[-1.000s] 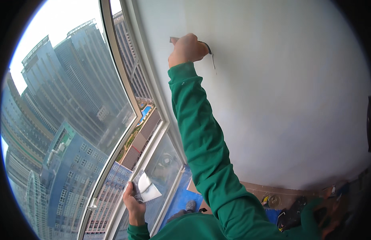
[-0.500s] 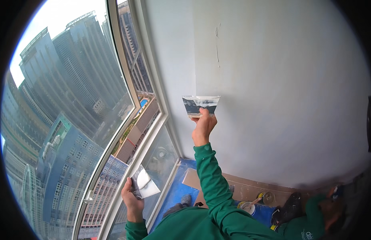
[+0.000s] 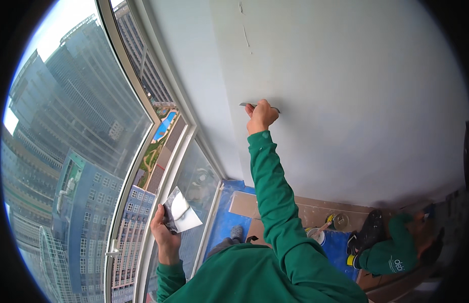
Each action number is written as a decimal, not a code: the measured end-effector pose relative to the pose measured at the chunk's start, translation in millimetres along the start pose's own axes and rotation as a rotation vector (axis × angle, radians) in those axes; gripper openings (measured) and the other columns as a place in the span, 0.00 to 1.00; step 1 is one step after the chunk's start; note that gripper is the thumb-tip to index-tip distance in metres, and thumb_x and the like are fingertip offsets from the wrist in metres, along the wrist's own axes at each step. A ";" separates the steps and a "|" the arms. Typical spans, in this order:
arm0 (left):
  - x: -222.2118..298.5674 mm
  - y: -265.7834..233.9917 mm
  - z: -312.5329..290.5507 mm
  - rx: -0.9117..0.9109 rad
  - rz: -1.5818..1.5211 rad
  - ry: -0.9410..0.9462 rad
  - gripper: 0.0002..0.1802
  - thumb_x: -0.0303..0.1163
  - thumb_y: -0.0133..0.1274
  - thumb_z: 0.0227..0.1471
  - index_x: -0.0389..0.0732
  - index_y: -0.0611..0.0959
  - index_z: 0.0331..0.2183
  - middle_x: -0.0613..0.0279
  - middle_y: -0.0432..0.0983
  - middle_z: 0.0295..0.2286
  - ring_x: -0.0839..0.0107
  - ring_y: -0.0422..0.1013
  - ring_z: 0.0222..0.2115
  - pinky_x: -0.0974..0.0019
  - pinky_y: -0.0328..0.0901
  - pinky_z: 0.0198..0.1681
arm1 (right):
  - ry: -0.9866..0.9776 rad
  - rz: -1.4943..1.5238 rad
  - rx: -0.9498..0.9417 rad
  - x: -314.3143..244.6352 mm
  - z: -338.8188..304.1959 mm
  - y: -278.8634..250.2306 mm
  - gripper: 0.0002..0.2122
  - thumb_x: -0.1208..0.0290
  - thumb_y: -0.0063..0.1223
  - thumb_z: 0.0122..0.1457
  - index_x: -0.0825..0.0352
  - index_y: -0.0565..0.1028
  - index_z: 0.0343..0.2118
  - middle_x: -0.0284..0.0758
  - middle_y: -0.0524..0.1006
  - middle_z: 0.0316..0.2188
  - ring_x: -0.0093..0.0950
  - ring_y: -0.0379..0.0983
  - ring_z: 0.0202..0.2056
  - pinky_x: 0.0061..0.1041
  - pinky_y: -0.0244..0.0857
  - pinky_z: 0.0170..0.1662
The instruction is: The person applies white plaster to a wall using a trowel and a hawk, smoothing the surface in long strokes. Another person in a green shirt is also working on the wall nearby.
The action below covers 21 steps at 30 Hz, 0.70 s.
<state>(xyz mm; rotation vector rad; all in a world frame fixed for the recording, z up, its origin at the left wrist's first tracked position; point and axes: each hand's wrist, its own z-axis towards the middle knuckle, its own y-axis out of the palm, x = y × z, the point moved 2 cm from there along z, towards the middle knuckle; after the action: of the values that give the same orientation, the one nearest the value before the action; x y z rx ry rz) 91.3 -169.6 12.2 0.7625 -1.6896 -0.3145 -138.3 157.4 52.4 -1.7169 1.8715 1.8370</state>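
Observation:
My right hand [image 3: 263,118] is stretched up to the pale wall [image 3: 340,106], closed round a wide putty knife. That putty knife [image 3: 243,104] shows almost edge-on, so most of its blade is hidden behind my fingers; contact with the wall cannot be made out. Higher up, a thin broken vertical line [image 3: 246,36] marks the wall. Low on the left, by the window, my left hand [image 3: 165,237] grips a second broad scraper [image 3: 193,220] by its dark edge. A smooth lump of white putty [image 3: 179,206] lies on its face.
A framed window [image 3: 158,126] runs along the left, with a handle [image 3: 112,248] and tall buildings outside. Below are blue sheeting [image 3: 225,214], cardboard [image 3: 244,204], an open bucket [image 3: 316,236] and a tin [image 3: 340,221]. A co-worker in green [image 3: 391,251] crouches at lower right.
My right hand has turned the putty knife from blade face showing to nearly edge-on. The view has shifted, and more of the co-worker shows. My left hand keeps its hold.

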 end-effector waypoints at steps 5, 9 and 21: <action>-2.0 -4.9 -0.5 0.055 -0.006 -0.011 0.16 0.39 0.45 0.62 0.34 0.78 0.39 0.55 0.79 0.35 0.64 0.77 0.34 0.63 0.71 0.39 | -0.110 0.101 -0.126 -18.1 -42.7 18.4 0.11 0.78 0.45 0.52 0.77 0.68 0.38 0.43 0.74 0.37 0.32 0.75 0.29 0.29 0.75 0.31; -4.8 -13.5 3.0 0.047 -0.003 0.001 0.16 0.39 0.45 0.62 0.34 0.78 0.39 0.55 0.79 0.35 0.64 0.77 0.34 0.63 0.71 0.40 | -0.069 -0.063 -0.162 53.5 -34.1 -69.9 0.14 0.77 0.46 0.53 0.74 0.68 0.43 0.39 0.75 0.40 0.31 0.76 0.34 0.30 0.76 0.30; -7.1 -24.0 15.5 -0.015 -0.021 -0.051 0.15 0.37 0.45 0.62 0.36 0.78 0.39 0.59 0.79 0.35 0.66 0.76 0.35 0.63 0.70 0.42 | -0.374 0.103 -0.176 -37.2 -73.2 43.9 0.11 0.79 0.43 0.53 0.79 0.68 0.38 0.44 0.74 0.38 0.31 0.74 0.31 0.27 0.73 0.27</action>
<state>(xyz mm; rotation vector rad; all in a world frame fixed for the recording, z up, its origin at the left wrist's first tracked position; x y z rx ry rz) 84.9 -186.0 -11.4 0.7677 -1.7258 -0.3634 -105.6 117.4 129.9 -1.2166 1.7183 2.2323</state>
